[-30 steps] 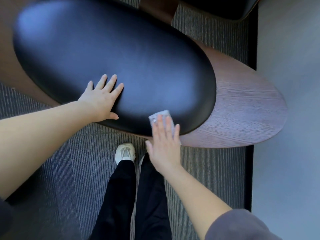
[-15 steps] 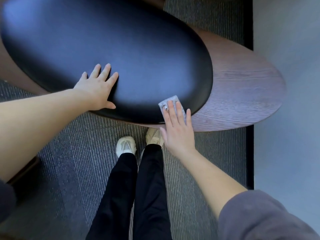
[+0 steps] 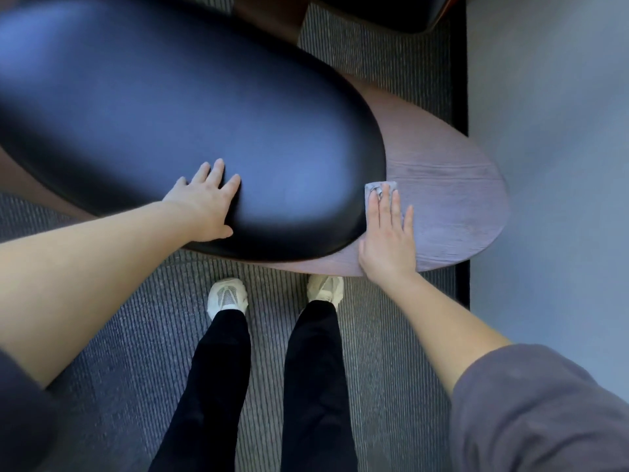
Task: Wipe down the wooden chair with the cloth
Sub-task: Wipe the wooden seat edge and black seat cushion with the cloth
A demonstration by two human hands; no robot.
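Observation:
The wooden chair (image 3: pixel 452 199) shows its rounded brown shell at centre right, with a long black leather cushion (image 3: pixel 190 131) lying on it. My right hand (image 3: pixel 388 240) lies flat on the wood just right of the cushion's end, pressing a small grey cloth (image 3: pixel 372 188) beneath its fingers; only the cloth's far edge shows. My left hand (image 3: pixel 207 206) rests flat on the cushion's near side, fingers spread, holding nothing.
A grey wall (image 3: pixel 558 165) stands close to the right of the chair. Striped grey carpet (image 3: pixel 391 335) covers the floor. My legs in black trousers and pale shoes (image 3: pixel 228 296) stand right in front of the chair. Another dark seat (image 3: pixel 384 11) is at the top.
My right hand has slid the cloth to the right, from the cushion's near edge onto the bare wood. My left hand stays on the cushion.

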